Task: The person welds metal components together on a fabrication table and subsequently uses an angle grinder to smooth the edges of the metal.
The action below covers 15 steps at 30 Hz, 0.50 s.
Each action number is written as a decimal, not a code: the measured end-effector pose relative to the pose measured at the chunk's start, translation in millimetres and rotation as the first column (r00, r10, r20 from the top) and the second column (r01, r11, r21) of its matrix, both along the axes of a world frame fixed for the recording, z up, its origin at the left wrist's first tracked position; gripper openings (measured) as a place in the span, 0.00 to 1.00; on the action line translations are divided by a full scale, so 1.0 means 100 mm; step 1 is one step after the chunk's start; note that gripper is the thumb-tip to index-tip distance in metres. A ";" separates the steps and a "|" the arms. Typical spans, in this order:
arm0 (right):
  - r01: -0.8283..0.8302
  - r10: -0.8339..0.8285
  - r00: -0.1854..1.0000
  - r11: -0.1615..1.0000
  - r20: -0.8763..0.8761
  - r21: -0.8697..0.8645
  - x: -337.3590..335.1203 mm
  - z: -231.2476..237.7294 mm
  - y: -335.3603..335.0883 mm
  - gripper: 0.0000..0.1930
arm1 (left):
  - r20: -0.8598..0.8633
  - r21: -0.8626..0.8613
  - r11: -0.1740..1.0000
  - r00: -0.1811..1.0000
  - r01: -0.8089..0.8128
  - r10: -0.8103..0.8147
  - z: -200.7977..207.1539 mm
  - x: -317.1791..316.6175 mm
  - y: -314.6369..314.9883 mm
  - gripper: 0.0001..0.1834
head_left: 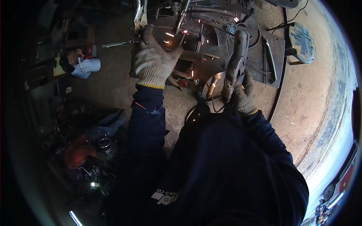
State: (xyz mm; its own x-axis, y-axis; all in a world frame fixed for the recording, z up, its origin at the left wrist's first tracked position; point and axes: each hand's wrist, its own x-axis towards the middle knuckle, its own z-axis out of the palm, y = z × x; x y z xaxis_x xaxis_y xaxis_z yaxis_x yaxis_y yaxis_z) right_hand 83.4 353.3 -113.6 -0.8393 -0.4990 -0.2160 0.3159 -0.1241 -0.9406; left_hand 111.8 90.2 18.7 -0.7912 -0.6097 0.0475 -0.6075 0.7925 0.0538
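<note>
My left hand [155, 62], in a knitted work glove with a yellow-edged cuff, is at the left edge of the metalwork. Its thumb stretches out to the right, one finger points forward, and the other fingertips are hidden. Just beyond that finger stand silvery locking pliers [140, 17]; a thin metal rod [118, 44] sticks out to its left. My gloved right hand [244, 96] is closed round the near end of a long grey metal tool [238, 51], whose exact kind I cannot make out. Bright sparks streak over the dark metal workpiece [211, 35] between the hands.
A dark metal plate [277, 52] with loose rods and cables lies at the right. Farther right stands a worn stool [301, 43] with a blue edge. On the left are a pale cloth bundle [86, 67], a red rounded object [79, 152] and dim clutter.
</note>
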 end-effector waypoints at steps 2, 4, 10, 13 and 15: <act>-0.002 0.004 1.000 0.993 -0.018 0.115 0.02 0.01 -0.01 0.23 | -0.023 0.033 0.999 1.000 -0.013 0.014 0.00 0.01 -0.03 0.60; 0.005 0.024 0.983 0.987 -0.180 0.163 0.00 0.12 -0.05 0.22 | -0.017 0.052 0.998 0.999 -0.040 0.041 0.01 0.00 0.00 0.60; -0.064 0.065 0.996 0.998 -0.053 0.025 0.05 0.08 -0.15 0.23 | 0.070 0.053 0.992 0.991 -0.116 0.112 0.08 -0.06 0.04 0.59; -0.029 0.035 0.982 0.999 -0.187 0.034 0.08 -0.03 -0.19 0.24 | 0.067 0.031 0.997 0.995 -0.075 0.072 0.06 -0.03 0.02 0.62; -0.038 0.045 0.982 0.998 -0.181 0.041 0.09 -0.02 -0.19 0.24 | 0.062 0.017 0.997 0.996 -0.070 0.069 0.04 -0.02 0.01 0.62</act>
